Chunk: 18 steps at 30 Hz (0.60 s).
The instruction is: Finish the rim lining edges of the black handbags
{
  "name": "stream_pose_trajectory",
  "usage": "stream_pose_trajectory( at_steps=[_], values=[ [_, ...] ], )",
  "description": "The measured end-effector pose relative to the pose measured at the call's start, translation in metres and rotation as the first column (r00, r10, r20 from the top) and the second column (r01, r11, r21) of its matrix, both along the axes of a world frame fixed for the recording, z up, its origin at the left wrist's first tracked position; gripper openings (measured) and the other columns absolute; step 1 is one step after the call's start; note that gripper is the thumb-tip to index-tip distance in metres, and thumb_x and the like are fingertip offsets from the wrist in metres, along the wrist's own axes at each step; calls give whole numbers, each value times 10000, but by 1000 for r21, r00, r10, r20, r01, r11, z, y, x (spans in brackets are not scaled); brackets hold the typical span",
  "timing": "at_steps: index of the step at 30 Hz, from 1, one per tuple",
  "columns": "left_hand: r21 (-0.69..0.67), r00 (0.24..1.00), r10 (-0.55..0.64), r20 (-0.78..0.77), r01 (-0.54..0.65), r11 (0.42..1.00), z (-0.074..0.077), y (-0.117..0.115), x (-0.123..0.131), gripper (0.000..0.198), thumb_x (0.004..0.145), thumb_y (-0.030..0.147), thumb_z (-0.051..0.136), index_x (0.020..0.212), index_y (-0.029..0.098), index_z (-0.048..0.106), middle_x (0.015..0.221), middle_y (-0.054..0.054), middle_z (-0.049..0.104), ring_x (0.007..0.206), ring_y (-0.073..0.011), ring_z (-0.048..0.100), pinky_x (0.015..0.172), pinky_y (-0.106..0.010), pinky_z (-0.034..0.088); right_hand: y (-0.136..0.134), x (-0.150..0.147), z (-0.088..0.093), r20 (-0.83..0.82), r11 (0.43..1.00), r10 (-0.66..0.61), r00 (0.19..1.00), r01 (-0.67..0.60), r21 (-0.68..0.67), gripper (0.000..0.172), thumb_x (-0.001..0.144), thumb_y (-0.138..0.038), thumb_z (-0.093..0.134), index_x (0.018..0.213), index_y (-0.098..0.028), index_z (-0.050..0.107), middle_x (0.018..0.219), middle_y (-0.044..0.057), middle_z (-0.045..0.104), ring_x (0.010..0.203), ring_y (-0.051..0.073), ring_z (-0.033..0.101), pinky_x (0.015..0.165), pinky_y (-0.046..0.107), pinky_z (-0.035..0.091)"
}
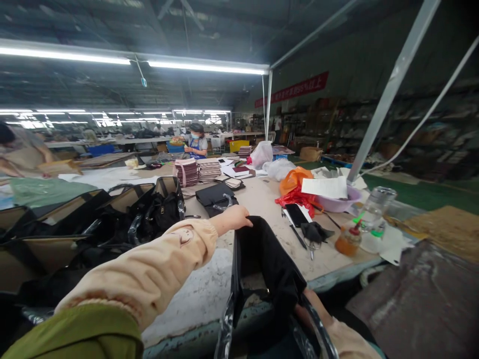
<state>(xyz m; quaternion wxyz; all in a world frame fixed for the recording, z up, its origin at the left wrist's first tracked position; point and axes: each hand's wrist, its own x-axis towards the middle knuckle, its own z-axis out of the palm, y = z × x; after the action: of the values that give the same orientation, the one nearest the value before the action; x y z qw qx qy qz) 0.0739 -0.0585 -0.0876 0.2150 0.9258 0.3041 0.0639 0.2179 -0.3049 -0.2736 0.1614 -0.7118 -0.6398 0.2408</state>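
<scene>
A black handbag (pixel 275 254) with plastic-wrapped handles hangs open over the table's front edge, held between my two hands. My left hand (pixel 235 218) reaches forward in a cream sleeve and is closed on the far corner of the bag's rim. Lower right, my right hand (pixel 316 310) grips the near side of the bag; the bag and a handle partly cover its fingers. Just beyond my left hand lies another black bag (pixel 215 195), flat on the table.
Several black bags (pixel 123 214) stand in a group on the left. Stacks of maroon pieces (pixel 186 172) sit further back. To the right are a phone (pixel 296 215), a lilac basin (pixel 339 200) and a bottle of amber liquid (pixel 349 242). A co-worker (pixel 196 142) is across the room.
</scene>
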Motion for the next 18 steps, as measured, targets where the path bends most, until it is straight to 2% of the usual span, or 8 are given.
stream_pose_trajectory(
  at_steps=[3, 5, 7, 9, 11, 13, 16, 18],
  values=[
    [-124, 1000, -10, 21, 12, 992, -2, -1, -5, 257, 594, 337, 688, 472, 167, 539, 414, 31, 417, 514, -143, 471, 529, -264, 332, -4, 1, -6, -148, 985, -131, 980, 146, 92, 433, 698, -536, 480, 1089, -410, 618, 1038, -11, 684, 1052, 349, 574, 905, 402, 472],
    [-225, 999, -21, 50, 32, 974, -3, -3, -11, 203, 620, 357, 657, 633, 157, 630, 510, 14, 534, 548, -148, 514, 538, -256, 370, -7, 6, -7, -244, 968, -170, 955, 209, 142, 455, 683, -558, 497, 1081, -382, 628, 1060, 2, 677, 1083, 344, 556, 943, 406, 449],
    [-321, 995, -19, 96, 49, 946, -6, -5, -19, 294, 625, 335, 641, 855, 152, 658, 692, -14, 634, 639, -160, 568, 568, -250, 411, -11, 13, -2, -283, 952, -207, 937, 260, 164, 476, 749, -560, 418, 1127, -339, 607, 1098, 19, 661, 1102, 309, 550, 963, 404, 436],
    [-414, 990, -7, 143, 66, 908, -9, -7, -26, 424, 624, 301, 623, 1022, 154, 619, 883, -45, 664, 746, -176, 599, 599, -249, 442, -14, 20, 11, -390, 910, -296, 872, 382, 162, 515, 814, -534, 347, 1192, -260, 563, 1100, 65, 653, 1068, 291, 573, 941, 421, 452],
    [-498, 984, 13, 178, 79, 864, -13, -9, -33, 481, 640, 288, 589, 1102, 156, 577, 999, -67, 652, 822, -189, 607, 619, -255, 461, -14, 26, 33, -580, 830, -388, 717, 545, 119, 548, 818, -527, 389, 1216, -179, 535, 1027, 112, 665, 958, 289, 622, 850, 434, 503],
    [-558, 978, 35, 205, 87, 826, -17, -11, -38, 489, 662, 299, 563, 1131, 160, 553, 1045, -75, 639, 873, -196, 603, 644, -261, 469, -9, 29, 60, -665, 782, -384, 640, 609, 135, 540, 809, -506, 463, 1214, -155, 527, 1026, 123, 654, 939, 269, 622, 812, 411, 518],
    [-631, 959, 83, 273, 113, 767, -24, -16, -41, 431, 683, 333, 565, 1078, 160, 571, 1017, -68, 639, 895, -198, 593, 699, -275, 461, 11, 27, 103, -542, 749, -333, 771, 566, 345, 506, 777, -440, 569, 1198, -161, 542, 1039, 117, 637, 975, 242, 593, 868, 398, 486],
    [-644, 940, 128, 316, 114, 756, -28, -20, -41, 376, 697, 357, 565, 1010, 151, 597, 978, -63, 644, 886, -204, 586, 729, -288, 449, 33, 23, 128, -433, 773, -257, 864, 452, 445, 527, 769, -391, 595, 1237, -163, 513, 1087, 127, 612, 984, 225, 583, 847, 374, 496]
  ],
)
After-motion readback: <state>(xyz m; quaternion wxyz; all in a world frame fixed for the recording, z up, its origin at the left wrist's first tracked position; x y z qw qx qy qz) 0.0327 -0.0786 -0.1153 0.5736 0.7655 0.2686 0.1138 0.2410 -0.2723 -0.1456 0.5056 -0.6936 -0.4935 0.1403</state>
